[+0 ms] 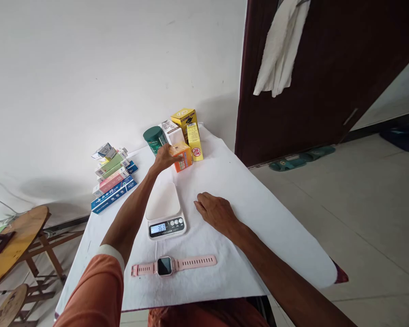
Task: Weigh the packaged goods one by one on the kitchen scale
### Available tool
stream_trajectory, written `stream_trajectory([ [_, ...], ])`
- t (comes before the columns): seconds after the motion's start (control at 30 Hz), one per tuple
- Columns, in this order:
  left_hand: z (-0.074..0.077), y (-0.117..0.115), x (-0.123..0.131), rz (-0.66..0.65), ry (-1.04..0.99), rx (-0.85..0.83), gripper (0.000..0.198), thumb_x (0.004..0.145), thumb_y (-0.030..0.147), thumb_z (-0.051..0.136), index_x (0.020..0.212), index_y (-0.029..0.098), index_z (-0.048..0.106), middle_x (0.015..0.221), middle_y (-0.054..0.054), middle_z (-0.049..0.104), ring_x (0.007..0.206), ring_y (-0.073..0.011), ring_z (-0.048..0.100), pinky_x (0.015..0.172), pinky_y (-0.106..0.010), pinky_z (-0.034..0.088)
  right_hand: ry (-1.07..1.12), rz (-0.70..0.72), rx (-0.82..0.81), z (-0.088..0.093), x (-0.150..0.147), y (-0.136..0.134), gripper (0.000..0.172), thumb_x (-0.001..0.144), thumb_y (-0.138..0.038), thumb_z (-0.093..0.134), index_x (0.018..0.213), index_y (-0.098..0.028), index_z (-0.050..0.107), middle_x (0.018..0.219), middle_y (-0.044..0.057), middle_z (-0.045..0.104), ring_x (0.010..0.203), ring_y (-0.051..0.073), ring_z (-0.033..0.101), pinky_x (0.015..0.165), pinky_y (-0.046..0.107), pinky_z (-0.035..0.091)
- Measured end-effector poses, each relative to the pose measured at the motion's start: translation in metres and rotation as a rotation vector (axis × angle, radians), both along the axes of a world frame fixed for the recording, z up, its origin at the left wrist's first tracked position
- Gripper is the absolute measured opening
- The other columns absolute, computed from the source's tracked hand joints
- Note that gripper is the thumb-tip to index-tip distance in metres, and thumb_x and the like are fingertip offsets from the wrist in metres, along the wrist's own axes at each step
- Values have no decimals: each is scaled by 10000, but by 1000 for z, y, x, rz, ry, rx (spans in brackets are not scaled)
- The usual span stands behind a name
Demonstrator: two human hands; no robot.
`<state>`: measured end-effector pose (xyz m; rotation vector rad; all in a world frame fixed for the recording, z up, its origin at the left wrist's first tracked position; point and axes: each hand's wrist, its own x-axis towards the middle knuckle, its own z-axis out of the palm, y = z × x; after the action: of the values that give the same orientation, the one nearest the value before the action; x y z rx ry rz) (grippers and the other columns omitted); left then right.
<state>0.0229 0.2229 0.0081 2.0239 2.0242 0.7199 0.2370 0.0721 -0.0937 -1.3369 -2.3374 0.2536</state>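
My left hand (165, 159) reaches to the back of the table, its thumb and fingers closed around an orange box (185, 156). My right hand (216, 211) lies on the white cloth to the right of the kitchen scale, fingers curled in, with nothing seen in them. The scale (163, 202) has a bare white platform, and its lit display seems to read 363. In front of it a smartwatch (164, 266) with a pink strap is stretched out flat. Around the orange box stand a green canister (154, 138), a white box (173, 132) and two yellow boxes (195, 143).
At the table's left back, several flat boxes are stacked, with a blue box (114, 196) in front. A wooden stool (17, 240) stands left of the white-covered table (259, 227). A dark door (327, 77) with a white towel (282, 47) and green slippers (301, 159) are at the right.
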Motion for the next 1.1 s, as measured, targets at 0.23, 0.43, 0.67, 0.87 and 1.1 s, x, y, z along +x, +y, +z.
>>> stream_trajectory([
  [0.23, 37, -56, -18, -112, -106, 214, 546, 696, 448, 864, 1110, 193, 615, 1060, -42, 704, 925, -210, 649, 782, -330, 528, 28, -10, 7, -1, 0, 0, 279, 1038, -278, 436, 813, -208, 586, 822, 53, 691, 636, 162, 577, 597, 310, 240],
  [0.43, 71, -140, -54, -136, -106, 188, 568, 693, 469, 861, 1139, 203, 634, 1080, -38, 719, 971, -216, 666, 784, -334, 557, 56, 1, 5, -3, 0, 1, 282, 1024, -310, 441, 791, -213, 567, 806, 47, 676, 636, 167, 557, 599, 309, 241],
  [0.67, 29, -198, -83, -105, -117, 81, 597, 703, 497, 878, 1165, 213, 629, 1097, -59, 721, 973, -236, 677, 799, -378, 586, 112, 19, 40, -5, 2, 0, 304, 1009, -313, 419, 725, -227, 486, 724, 25, 619, 590, 156, 490, 584, 299, 254],
  [0.87, 17, -195, -84, -124, -133, 41, 610, 737, 543, 852, 1204, 227, 621, 1150, -69, 718, 1003, -243, 683, 802, -382, 602, 142, 23, 76, -5, 1, -1, 320, 1002, -315, 415, 695, -233, 452, 683, 17, 587, 571, 150, 461, 580, 300, 254],
  [1.1, 30, -201, -85, -178, -150, 6, 755, 767, 570, 828, 1391, 252, 547, 1438, -124, 604, 1248, -290, 633, 1014, -453, 576, 140, 36, 62, -5, 3, -1, 321, 1006, -320, 415, 696, -236, 435, 677, 10, 571, 564, 146, 451, 574, 291, 269],
])
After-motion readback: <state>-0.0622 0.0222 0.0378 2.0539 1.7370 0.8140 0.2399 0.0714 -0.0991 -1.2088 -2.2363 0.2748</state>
